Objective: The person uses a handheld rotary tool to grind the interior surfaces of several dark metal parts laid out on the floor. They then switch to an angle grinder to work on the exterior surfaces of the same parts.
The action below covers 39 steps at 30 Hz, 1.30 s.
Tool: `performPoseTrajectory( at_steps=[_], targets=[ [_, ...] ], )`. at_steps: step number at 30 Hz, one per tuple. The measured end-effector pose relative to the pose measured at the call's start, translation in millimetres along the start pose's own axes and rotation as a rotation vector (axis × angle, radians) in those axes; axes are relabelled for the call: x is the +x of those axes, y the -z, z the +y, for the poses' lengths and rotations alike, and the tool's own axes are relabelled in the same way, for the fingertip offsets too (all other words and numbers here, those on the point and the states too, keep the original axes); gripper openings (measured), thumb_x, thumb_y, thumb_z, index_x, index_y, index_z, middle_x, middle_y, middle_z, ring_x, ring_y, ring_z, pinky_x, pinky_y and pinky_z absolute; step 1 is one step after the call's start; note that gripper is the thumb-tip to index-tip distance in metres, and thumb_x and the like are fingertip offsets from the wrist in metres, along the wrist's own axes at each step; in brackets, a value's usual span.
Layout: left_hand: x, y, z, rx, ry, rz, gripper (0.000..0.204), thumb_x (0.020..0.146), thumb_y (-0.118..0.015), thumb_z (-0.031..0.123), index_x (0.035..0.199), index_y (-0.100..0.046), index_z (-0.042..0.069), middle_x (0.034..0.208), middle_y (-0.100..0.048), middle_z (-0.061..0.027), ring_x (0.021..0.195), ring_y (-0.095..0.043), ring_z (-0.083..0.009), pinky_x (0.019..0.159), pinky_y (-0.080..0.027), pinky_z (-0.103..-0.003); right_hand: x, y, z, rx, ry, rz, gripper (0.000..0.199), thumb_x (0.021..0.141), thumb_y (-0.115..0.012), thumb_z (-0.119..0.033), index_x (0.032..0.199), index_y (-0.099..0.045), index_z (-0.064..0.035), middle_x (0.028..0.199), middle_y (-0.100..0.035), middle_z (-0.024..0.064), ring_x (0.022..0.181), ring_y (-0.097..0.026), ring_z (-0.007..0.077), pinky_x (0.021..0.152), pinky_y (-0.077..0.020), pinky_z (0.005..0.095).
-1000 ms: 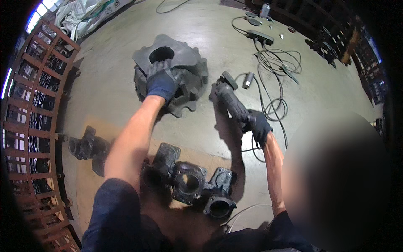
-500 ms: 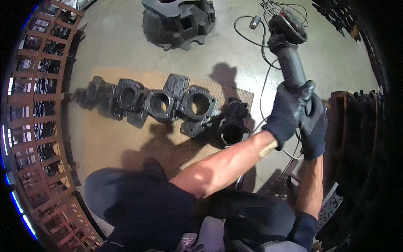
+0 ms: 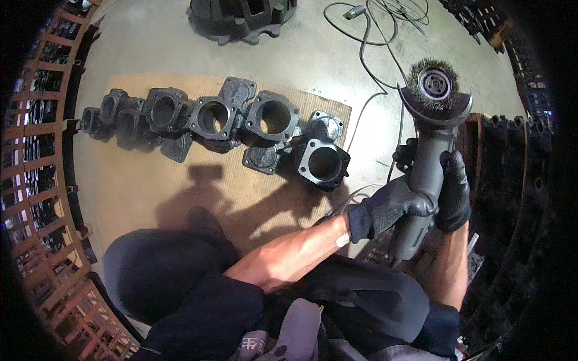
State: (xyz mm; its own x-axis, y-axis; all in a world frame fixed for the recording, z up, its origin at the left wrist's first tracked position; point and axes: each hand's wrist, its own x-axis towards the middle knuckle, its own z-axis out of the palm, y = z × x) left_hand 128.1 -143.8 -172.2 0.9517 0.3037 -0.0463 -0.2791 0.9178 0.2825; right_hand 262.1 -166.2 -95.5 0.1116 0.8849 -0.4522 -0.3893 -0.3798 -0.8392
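Note:
Both gloved hands are closed around a dark grey angle grinder [image 3: 428,162], held up at my right with its head away from me. My left hand [image 3: 391,207] wraps the body from the left side. On the other side, my right hand [image 3: 456,192] grips it with one digit extended along the housing. A round wire brush [image 3: 435,85] on the head faces up, half ringed by a curved guard [image 3: 439,117]. Left of the grinder, the nearest flanged casting [image 3: 324,163] shows its round bore and bright rim, touched by neither hand.
Several dark castings [image 3: 215,117] form a row on a cardboard sheet [image 3: 180,195]. A bigger casting [image 3: 241,21] stands on the floor at the far side. A cable [image 3: 364,54] loops across the floor. Brown metal racks [image 3: 45,129] flank the left; more parts [image 3: 503,156] stand right.
The grinder has come closer to me and turned, so the wire brush now faces up. My hands shifted along its body. The row of castings sits higher and further left in view.

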Motion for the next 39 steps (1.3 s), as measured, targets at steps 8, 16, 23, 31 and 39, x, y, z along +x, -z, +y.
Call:
performPoseTrajectory(
  at_steps=[8, 16, 23, 31, 39],
  targets=[
    [-7, 10, -39, 0.140, 0.043, 0.206, 0.041, 0.083, -0.071, 0.023, 0.114, -0.056, 0.002, 0.095, -0.068, -0.0123, 0.085, -0.068, -0.0254, 0.077, -0.055, -0.038, -5, 17, 39, -0.013, -0.064, 0.269, 0.062, 0.089, -0.060, -0.045, 0.127, -0.052, 0.0035, 0.107, -0.065, 0.0157, 0.095, -0.064, 0.0265, 0.088, -0.0513, 0.0397],
    [-12, -10, -56, 0.773, -0.054, 0.435, 0.063, 0.077, -0.075, 0.028, 0.118, -0.043, -0.008, 0.097, -0.065, -0.0233, 0.094, -0.066, -0.0349, 0.079, -0.052, -0.041, -25, 8, 31, -0.156, 0.003, 0.464, 0.066, 0.084, -0.068, -0.051, 0.125, -0.053, -0.0013, 0.107, -0.063, 0.0115, 0.088, -0.063, 0.0217, 0.078, -0.0523, 0.0332],
    [-12, 41, -89, 0.734, -0.108, 0.343, 0.037, 0.072, -0.071, 0.005, 0.108, -0.061, 0.000, 0.099, -0.069, -0.0141, 0.097, -0.065, -0.0242, 0.087, -0.050, -0.036, -13, -6, 62, -0.463, 0.041, 0.359, 0.071, 0.090, -0.055, -0.059, 0.129, -0.050, -0.0001, 0.102, -0.066, 0.0159, 0.085, -0.067, 0.0208, 0.070, -0.0546, 0.0336],
    [-6, 37, -116, 0.948, -0.249, 0.227, 0.056, 0.074, -0.074, 0.010, 0.124, -0.051, 0.001, 0.122, -0.059, -0.0169, 0.117, -0.054, -0.0261, 0.100, -0.042, -0.035, -26, 8, 69, -0.885, 0.091, 0.419, 0.058, 0.088, -0.060, -0.046, 0.122, -0.053, 0.0004, 0.098, -0.068, 0.0157, 0.086, -0.068, 0.0244, 0.075, -0.0523, 0.0366],
    [-9, 49, -130, 0.791, -0.106, 0.232, 0.056, 0.083, -0.068, 0.013, 0.133, -0.044, 0.001, 0.130, -0.054, -0.0157, 0.124, -0.049, -0.0265, 0.108, -0.035, -0.036, -25, 16, 77, -1.069, 0.144, 0.498, 0.050, 0.090, -0.060, -0.035, 0.122, -0.052, 0.0018, 0.099, -0.066, 0.0197, 0.089, -0.066, 0.0272, 0.079, -0.0503, 0.0381]
  ],
)
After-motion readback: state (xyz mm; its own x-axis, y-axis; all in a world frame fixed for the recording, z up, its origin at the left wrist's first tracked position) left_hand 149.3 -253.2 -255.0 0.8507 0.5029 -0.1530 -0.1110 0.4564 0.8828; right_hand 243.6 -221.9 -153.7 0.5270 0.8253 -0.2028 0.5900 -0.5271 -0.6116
